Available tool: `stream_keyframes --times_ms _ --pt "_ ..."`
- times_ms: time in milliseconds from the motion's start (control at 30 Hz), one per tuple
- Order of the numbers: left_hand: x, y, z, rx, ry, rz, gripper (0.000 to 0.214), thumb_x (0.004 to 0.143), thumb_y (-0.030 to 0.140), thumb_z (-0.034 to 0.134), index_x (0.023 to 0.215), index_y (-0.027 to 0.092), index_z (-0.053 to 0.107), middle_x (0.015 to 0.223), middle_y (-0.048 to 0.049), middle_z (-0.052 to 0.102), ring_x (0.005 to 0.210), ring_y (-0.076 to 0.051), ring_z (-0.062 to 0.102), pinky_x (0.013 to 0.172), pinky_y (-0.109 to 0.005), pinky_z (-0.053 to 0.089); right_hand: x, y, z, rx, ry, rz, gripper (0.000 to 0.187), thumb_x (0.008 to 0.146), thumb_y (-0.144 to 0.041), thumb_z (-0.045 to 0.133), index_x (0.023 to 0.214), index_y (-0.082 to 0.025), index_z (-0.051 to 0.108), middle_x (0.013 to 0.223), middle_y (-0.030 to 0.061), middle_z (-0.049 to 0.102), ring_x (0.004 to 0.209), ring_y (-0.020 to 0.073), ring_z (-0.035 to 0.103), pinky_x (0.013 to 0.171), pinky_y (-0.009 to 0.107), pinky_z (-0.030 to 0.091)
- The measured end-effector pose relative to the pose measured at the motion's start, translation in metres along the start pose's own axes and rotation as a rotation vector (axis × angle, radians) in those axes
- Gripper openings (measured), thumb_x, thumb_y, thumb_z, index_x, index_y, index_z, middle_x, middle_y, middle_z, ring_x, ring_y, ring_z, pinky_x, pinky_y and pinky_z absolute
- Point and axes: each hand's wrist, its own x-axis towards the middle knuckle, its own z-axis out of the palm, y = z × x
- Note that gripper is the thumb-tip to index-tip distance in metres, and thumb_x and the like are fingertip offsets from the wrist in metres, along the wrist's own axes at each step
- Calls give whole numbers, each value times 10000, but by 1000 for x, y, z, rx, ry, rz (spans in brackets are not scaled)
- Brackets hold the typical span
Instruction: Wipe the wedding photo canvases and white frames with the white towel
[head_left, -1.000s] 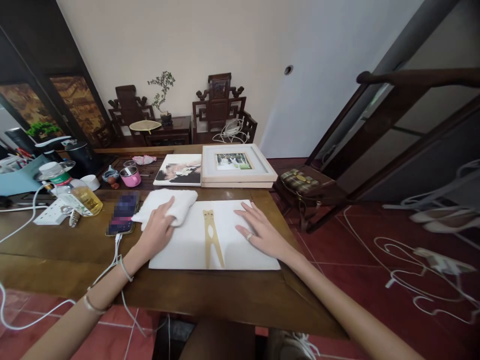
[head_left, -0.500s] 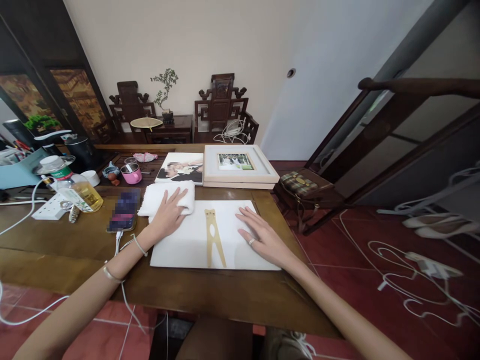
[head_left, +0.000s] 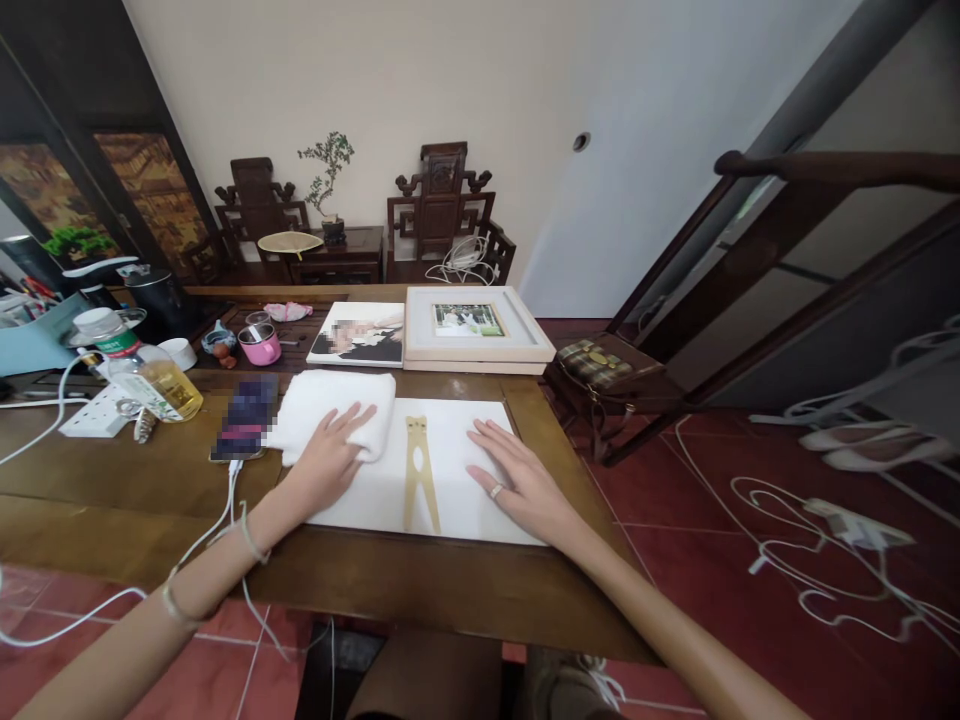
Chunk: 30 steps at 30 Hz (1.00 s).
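A white flat panel [head_left: 450,440] lies on the wooden table [head_left: 150,490] in front of me, with a thin wooden clip-shaped stand [head_left: 418,470] on its middle. My left hand [head_left: 326,455] rests flat, fingers spread, on a folded white cloth [head_left: 322,405] at the panel's upper left corner. My right hand [head_left: 517,475], wearing a ring, lies flat with fingers stretched out on the panel's right part.
Behind the panel lie a white framed photo [head_left: 476,325] and a photo print [head_left: 358,335]. A phone [head_left: 244,430] on a white cable, an oil bottle [head_left: 146,380], a power strip [head_left: 94,415] and a pink cup [head_left: 264,345] sit at left. A stool [head_left: 600,365] stands to the right.
My left hand slid the cloth up over the panel's upper left corner and back a little. My right hand stayed pressed on the panel. The view shifted slightly.
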Motion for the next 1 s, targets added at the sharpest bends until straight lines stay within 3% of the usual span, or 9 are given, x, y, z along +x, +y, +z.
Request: stream_keyframes --times_ms 133,233,333,500,667,733,867,1000 --pt "-49 40 -7 -20 12 18 273 793 21 464 697 157 681 1544 -87 294 1429 -321 242 1127 -572 260 -1 -1 1 33 16 10 463 910 -424 499 1307 -191 549 1450 134 482 1390 264 374 1129 529 318" --pt "-63 51 -11 -41 26 34 278 774 10 472 728 174 692 1556 -60 274 1428 -309 244 1109 -561 289 1 -1 1 48 11 22 460 913 -424 493 1308 -194 546 1455 133 475 1395 266 364 1129 542 311" --pt "-47 40 -13 -35 -22 4 248 809 55 522 800 199 723 1552 -62 286 1396 -317 301 1045 -543 351 6 0 1 48 -11 39 463 921 -428 480 1309 -185 541 1464 136 463 1404 262 349 1137 539 297" --pt "5 8 -12 58 -57 35 196 856 146 559 836 195 748 1539 -100 307 1321 -361 382 996 -559 360 17 6 1 16 -41 31 485 926 -422 462 1326 -158 532 1469 146 453 1411 264 336 1149 523 278" --pt "41 -9 -1 62 -5 43 158 860 162 585 927 139 726 1418 -167 477 1373 -305 357 1121 -494 290 18 11 1 10 -51 2 485 923 -427 457 1344 -196 521 1483 120 440 1412 261 335 1155 528 265" --pt "49 -10 4 68 16 23 127 857 163 610 896 114 721 1403 -174 493 1391 -301 338 1151 -464 271 17 11 2 6 -59 9 490 925 -432 448 1349 -196 517 1491 118 428 1416 259 327 1160 519 261" --pt "57 -6 5 134 104 -25 241 903 304 592 831 113 720 1505 -137 364 1388 -378 318 1116 -535 321 17 11 2 6 -65 25 504 928 -448 433 1358 -195 507 1503 116 409 1423 259 311 1165 512 255" --pt "52 -4 -3 177 212 -16 276 888 52 452 833 118 714 1500 -91 382 1394 -338 324 1103 -494 368 17 11 2 9 -66 25 511 931 -452 427 1358 -181 504 1501 125 409 1426 261 304 1161 520 257"
